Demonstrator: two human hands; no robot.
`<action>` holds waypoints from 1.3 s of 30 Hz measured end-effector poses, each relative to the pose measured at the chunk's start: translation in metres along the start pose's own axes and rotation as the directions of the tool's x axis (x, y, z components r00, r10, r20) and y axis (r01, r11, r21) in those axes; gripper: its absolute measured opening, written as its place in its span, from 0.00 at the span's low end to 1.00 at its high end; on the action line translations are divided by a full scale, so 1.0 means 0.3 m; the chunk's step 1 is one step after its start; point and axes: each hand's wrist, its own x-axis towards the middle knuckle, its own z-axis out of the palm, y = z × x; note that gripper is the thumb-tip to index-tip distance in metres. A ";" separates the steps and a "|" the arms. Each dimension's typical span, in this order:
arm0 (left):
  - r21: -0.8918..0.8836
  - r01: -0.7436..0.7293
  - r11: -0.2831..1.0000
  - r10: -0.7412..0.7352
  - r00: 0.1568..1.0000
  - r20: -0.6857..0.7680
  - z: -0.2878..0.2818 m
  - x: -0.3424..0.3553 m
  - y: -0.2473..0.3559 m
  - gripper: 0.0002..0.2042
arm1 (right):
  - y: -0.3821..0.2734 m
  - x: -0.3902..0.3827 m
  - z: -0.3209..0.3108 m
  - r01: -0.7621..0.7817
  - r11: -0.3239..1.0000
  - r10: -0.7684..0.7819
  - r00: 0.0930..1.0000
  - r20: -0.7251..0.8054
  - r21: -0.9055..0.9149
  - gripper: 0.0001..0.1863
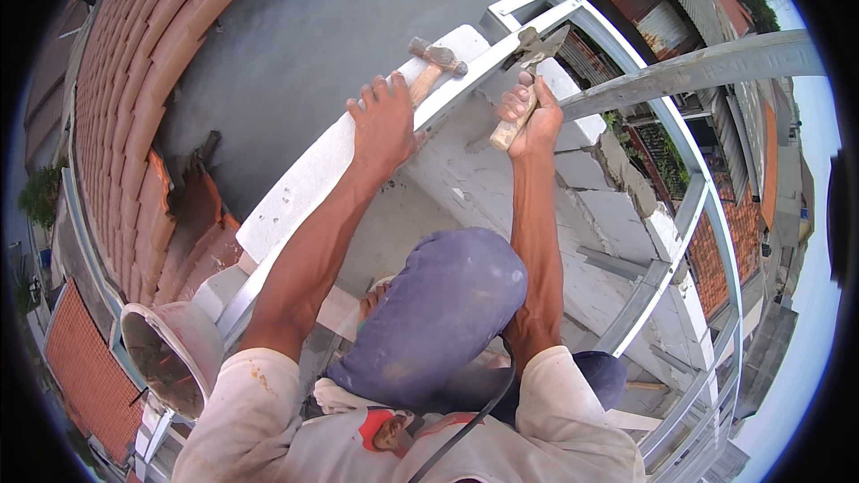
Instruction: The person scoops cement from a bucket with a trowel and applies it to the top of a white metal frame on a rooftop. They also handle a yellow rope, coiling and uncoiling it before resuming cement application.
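My left hand (385, 125) lies on a long white lightweight block (300, 183), its fingers stretched over the top and the thumb toward the metal rail. Just beyond those fingers a hammer (438, 56) with a metal head rests on the block; the near end of its wooden handle passes out of sight beside the hand. In my right hand (537, 116) is a trowel (514, 128), gripped by its pale wooden handle. Its blade points up and away, with grey mortar stuck on it, close to the metal frame.
A bucket (176, 353) with mortar residue stands at the lower left. Metal framing (658, 277) curves along the right, beside a white block wall (617, 215) with mortar on its edge. Roof tiles (134, 116) slope at the left; a grey surface (313, 45) lies beyond the wall.
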 end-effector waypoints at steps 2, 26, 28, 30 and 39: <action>0.013 0.017 1.000 -0.017 1.000 0.017 0.000 -0.001 0.000 0.51 | 0.007 -0.015 -0.012 0.021 1.000 -0.020 0.999 -0.030 0.019 0.14; -0.005 0.025 1.000 -0.025 0.999 0.046 -0.005 -0.004 0.015 0.51 | 0.057 0.147 0.076 -0.043 0.995 0.043 0.999 -0.006 0.089 0.16; -0.033 0.005 0.999 -0.004 1.000 0.025 -0.013 0.010 0.032 0.51 | 0.027 0.219 0.011 -0.119 0.969 0.107 0.992 0.067 0.218 0.17; -0.063 -0.022 0.998 0.021 1.000 -0.013 -0.003 0.011 0.036 0.50 | 0.015 0.233 -0.030 -0.142 0.946 0.132 0.990 0.055 0.291 0.15; -0.022 -0.015 1.000 0.014 0.999 -0.040 0.013 0.004 0.002 0.51 | 0.017 -0.045 -0.039 0.028 0.994 -0.020 0.997 -0.074 0.108 0.14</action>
